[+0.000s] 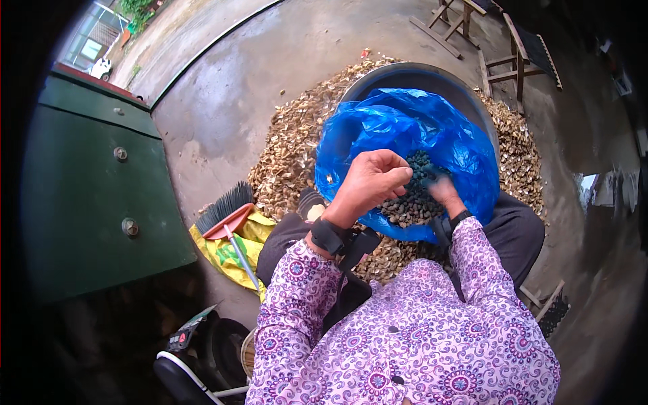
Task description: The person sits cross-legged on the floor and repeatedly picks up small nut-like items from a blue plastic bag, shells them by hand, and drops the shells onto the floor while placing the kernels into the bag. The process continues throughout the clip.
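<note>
My left hand (374,183) is raised over the near left part of a blue plastic bag (344,145). Its thumb and fingers are pinched together; whatever may be between them is hidden. Lower and to the right, my right hand (442,192) reaches into the bag, its fingers blurred against a heap of small dark nut-like pieces (415,208). The heap looks brown at the near side and bluish farther back. The bag is spread open inside a wide grey metal basin (378,75), its crumpled edge draped over the near side.
Pale brown shell-like pieces (290,138) lie heaped around the basin. To the left are a broom (226,219) with a red head, a yellow sack (219,251) and a green metal cabinet (101,189). A wooden folding stool (518,64) stands at the far right.
</note>
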Available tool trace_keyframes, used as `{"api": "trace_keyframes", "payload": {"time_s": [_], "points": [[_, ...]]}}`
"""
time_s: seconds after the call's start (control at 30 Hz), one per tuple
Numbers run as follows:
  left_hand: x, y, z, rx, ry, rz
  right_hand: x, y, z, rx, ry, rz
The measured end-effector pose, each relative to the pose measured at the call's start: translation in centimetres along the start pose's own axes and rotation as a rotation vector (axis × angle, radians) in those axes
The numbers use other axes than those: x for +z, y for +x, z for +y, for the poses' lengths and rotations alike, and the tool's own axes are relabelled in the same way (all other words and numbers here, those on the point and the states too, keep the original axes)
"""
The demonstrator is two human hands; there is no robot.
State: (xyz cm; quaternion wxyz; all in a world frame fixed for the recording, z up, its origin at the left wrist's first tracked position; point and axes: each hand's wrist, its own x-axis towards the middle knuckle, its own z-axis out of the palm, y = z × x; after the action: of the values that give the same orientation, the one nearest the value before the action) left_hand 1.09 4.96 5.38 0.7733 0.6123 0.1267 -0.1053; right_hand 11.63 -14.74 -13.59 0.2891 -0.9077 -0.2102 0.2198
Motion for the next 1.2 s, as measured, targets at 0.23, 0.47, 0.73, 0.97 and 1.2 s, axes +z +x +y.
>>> {"api": "trace_keyframes", "payload": {"time_s": [0.23,0.47,0.73,0.97,1.2], "points": [[0.4,-0.7,0.2,0.041,-0.06,-0.003,-3.1,-0.6,0.7,-0.032,-0.282,-0.115],[0.6,-1.0,0.5,-0.001,-0.068,-0.006,-2.8,2.6,-1.0,-0.003,-0.321,-0.276],[0.0,-1.3,0.5,-0.001,-0.055,-0.008,-2.7,2.1,-3.7,0.032,-0.34,-0.415],[0.1,-1.2,-0.1,0.052,-0.063,0.033,-4.7,0.9,-6.1,0.078,-0.38,-0.48],[-0.1,-1.2,0.3,0.033,0.019,-0.021,-4.8,0.0,-7.0,0.112,-0.428,-0.553]]}}
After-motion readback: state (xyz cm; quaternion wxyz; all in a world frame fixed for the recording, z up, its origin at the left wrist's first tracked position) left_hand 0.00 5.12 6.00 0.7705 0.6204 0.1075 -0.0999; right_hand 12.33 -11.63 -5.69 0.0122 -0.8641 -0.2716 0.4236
